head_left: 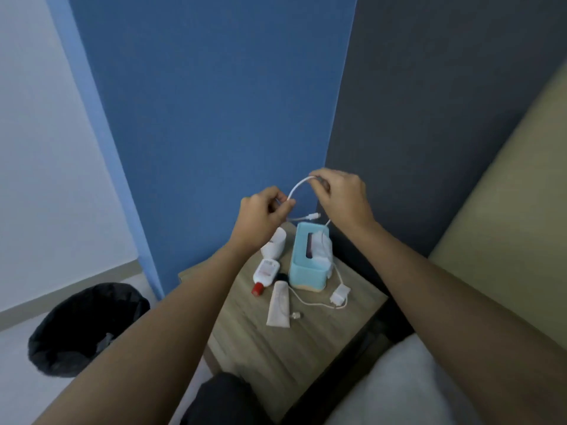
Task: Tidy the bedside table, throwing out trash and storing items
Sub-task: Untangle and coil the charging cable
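Both hands are raised above the wooden bedside table, holding a white charging cable. My left hand pinches one part of it and my right hand pinches another, so the cable arches between them. Its plug end dangles below the arch. The rest of the cable runs down past a light-blue tissue box to a white charger block lying on the table. Also on the table lie a white bottle with a red cap, a white tube and a white cup.
A black bin with a bag liner stands on the floor left of the table. A blue wall panel rises behind, a dark grey headboard and a bed with white bedding are to the right. My dark-clad knee is below the table's near corner.
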